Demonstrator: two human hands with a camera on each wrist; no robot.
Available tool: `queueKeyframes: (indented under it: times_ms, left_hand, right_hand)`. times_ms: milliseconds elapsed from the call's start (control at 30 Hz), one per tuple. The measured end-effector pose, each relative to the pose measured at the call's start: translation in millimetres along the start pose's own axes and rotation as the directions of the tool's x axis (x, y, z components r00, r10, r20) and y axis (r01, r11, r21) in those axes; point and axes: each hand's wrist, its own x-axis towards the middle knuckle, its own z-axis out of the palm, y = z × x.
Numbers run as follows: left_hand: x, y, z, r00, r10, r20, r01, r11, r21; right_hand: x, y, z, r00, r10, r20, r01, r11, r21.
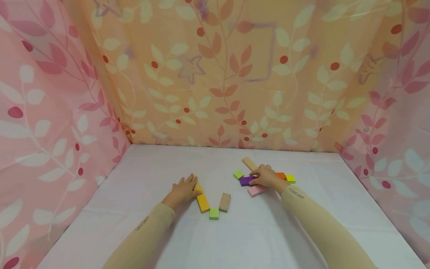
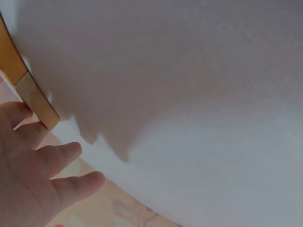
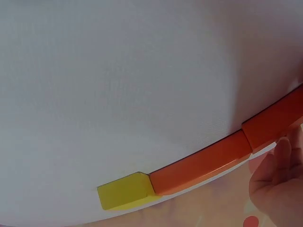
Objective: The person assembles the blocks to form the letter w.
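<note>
My left hand (image 1: 181, 190) rests beside a yellow block (image 1: 203, 202) and a light wooden block (image 2: 38, 100) set end to end. Its fingers are spread, two of them touching the wooden block's side in the left wrist view, while the thumb lies at the yellow block. Over a row of blocks, my right hand (image 1: 264, 175) pinches a purple block (image 1: 246, 181) near its right end. Orange-red blocks (image 3: 203, 163) continue that row, partly under the hand, ending at a small yellow block (image 3: 124, 191). The right fingers (image 3: 283, 153) show beside the nearer orange-red block.
A green block (image 1: 214, 213) and a brown wooden block (image 1: 225, 202) lie near the yellow one. Around the right hand are another green block (image 1: 238, 175), a pale wooden block (image 1: 249, 163) and a pink block (image 1: 256, 191). Patterned curtains (image 1: 218, 74) border the white table (image 1: 168, 157).
</note>
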Motion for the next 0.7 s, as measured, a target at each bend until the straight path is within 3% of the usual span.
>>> queueKeyframes:
  times_ms: [267,700]
  left_hand:
    - [-1.9,0.0,-1.2,1.000,0.005,-0.003,-0.005,1.000,-0.019]
    - [-4.8,0.6,-1.8,1.000,0.005,-0.002,-0.005,1.000,-0.027]
  right_hand:
    - [4.5,0.6,0.9,0.999,-0.008,0.037,0.010,0.999,-0.038]
    - [3.4,-7.3,2.7,0.999,-0.046,-0.023,0.046,0.999,0.019]
